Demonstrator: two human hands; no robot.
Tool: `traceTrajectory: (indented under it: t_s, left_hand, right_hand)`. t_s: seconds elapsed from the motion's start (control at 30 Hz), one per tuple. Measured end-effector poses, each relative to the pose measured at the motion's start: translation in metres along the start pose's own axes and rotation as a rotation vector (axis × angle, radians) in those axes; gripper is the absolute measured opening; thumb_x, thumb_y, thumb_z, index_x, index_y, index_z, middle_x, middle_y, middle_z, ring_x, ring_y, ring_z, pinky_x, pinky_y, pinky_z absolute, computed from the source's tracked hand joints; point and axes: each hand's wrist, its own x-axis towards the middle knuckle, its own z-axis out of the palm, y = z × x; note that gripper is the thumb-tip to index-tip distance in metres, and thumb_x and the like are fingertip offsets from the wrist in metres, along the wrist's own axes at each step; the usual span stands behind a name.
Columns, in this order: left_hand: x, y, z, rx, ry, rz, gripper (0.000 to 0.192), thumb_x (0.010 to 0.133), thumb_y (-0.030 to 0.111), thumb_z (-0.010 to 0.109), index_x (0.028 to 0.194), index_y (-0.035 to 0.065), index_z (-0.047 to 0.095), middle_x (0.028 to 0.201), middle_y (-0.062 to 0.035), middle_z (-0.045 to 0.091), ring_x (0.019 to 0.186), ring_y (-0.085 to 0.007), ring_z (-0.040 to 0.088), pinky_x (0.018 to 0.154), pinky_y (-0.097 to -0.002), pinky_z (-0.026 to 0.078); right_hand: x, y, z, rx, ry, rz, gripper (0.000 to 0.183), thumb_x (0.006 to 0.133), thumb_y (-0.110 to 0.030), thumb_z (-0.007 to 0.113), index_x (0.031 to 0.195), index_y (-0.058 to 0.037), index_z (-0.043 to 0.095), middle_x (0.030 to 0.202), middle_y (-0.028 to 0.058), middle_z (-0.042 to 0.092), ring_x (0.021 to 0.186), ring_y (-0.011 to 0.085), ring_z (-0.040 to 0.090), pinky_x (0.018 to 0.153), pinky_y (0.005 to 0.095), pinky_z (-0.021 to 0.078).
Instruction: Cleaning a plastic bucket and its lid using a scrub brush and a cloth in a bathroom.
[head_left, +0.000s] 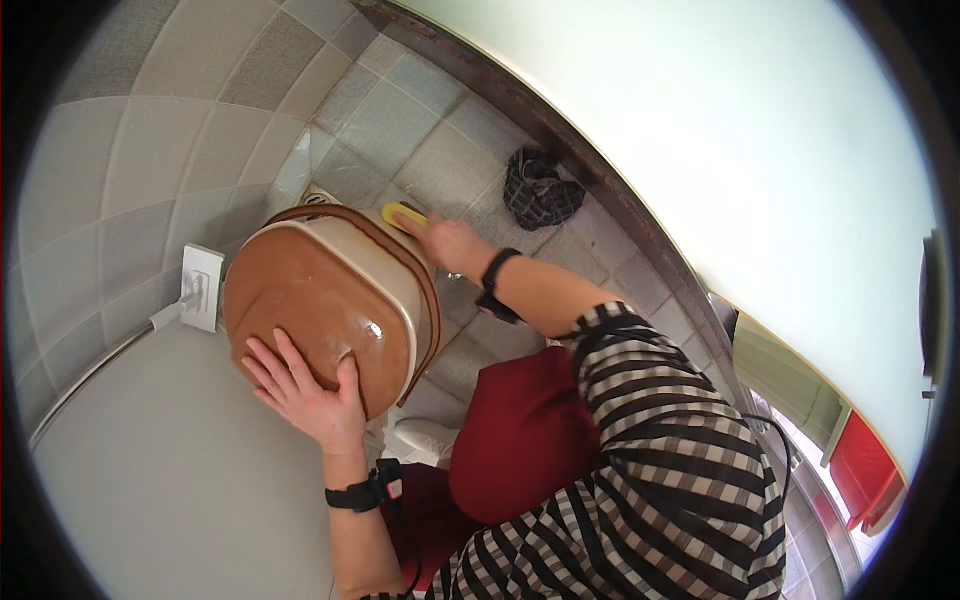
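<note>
A brown, glossy lid (315, 300) tops a cream-coloured, rounded body (379, 225) with a brown band around it, standing in a tiled corner. The body looks like a large bin or pot; its exact kind is unclear. My left hand (311, 394) lies flat on the lid near its lower edge, fingers spread, gripping nothing. In my right hand (442, 236) is a yellow sponge or scrubbing pad (405, 216) with a dark side, held against the far right side of the body. Part of the pad is hidden by my fingers.
A crumpled dark checked cloth or bag (541, 191) lies on the tiled floor (450, 169) to the right. A flat white mop head (201, 287) on a metal pole leans at the left, beside a grey panel (187, 465). A pale door or panel (675, 150) borders the upper right.
</note>
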Motion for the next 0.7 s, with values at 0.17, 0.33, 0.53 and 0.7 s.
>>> traceTrajectory:
  t_s: [0.17, 0.33, 0.53, 0.7]
  left_hand:
    - [0.003, 0.003, -0.004, 0.032, 0.004, 0.04, 0.076, 0.082, 0.047, 0.056, 0.146, 0.0127, 0.032, 0.153, -0.0151, 0.023, 0.139, -0.0406, 0.021, 0.107, -0.06, 0.019]
    - [0.004, 0.002, -0.005, 0.046, 0.011, 0.02, 0.076, 0.083, 0.049, 0.054, 0.146, 0.0127, 0.032, 0.153, -0.0154, 0.023, 0.139, -0.0408, 0.021, 0.107, -0.0601, 0.02]
    - [0.002, 0.004, -0.004, 0.026, 0.007, 0.016, 0.076, 0.083, 0.051, 0.053, 0.146, 0.0131, 0.031, 0.153, -0.0151, 0.022, 0.139, -0.0405, 0.02, 0.107, -0.0601, 0.02]
    - [0.0, 0.002, -0.005, 0.068, 0.003, 0.014, 0.081, 0.081, 0.058, 0.053, 0.145, 0.0111, 0.033, 0.152, -0.0179, 0.023, 0.138, -0.0423, 0.021, 0.105, -0.0618, 0.021]
  right_hand:
    - [0.028, -0.011, -0.003, -0.161, -0.083, 0.118, 0.06, 0.092, -0.015, 0.043, 0.147, -0.0281, 0.023, 0.102, 0.0253, 0.053, 0.08, 0.036, 0.064, 0.073, 0.0446, 0.052]
    - [-0.044, 0.009, -0.002, -0.045, -0.158, 0.09, 0.07, 0.089, -0.01, 0.044, 0.149, -0.031, 0.015, 0.106, 0.0263, 0.05, 0.079, 0.038, 0.063, 0.074, 0.0449, 0.0524]
    - [-0.039, 0.014, 0.003, -0.065, -0.111, 0.154, 0.075, 0.086, -0.006, 0.042, 0.15, -0.0296, 0.011, 0.108, 0.0262, 0.05, 0.08, 0.041, 0.063, 0.073, 0.0474, 0.0519]
    - [0.021, 0.01, -0.01, 0.082, -0.01, 0.042, 0.071, 0.085, -0.006, 0.045, 0.149, -0.0193, 0.018, 0.101, 0.0303, 0.057, 0.084, 0.0416, 0.062, 0.075, 0.0476, 0.0501]
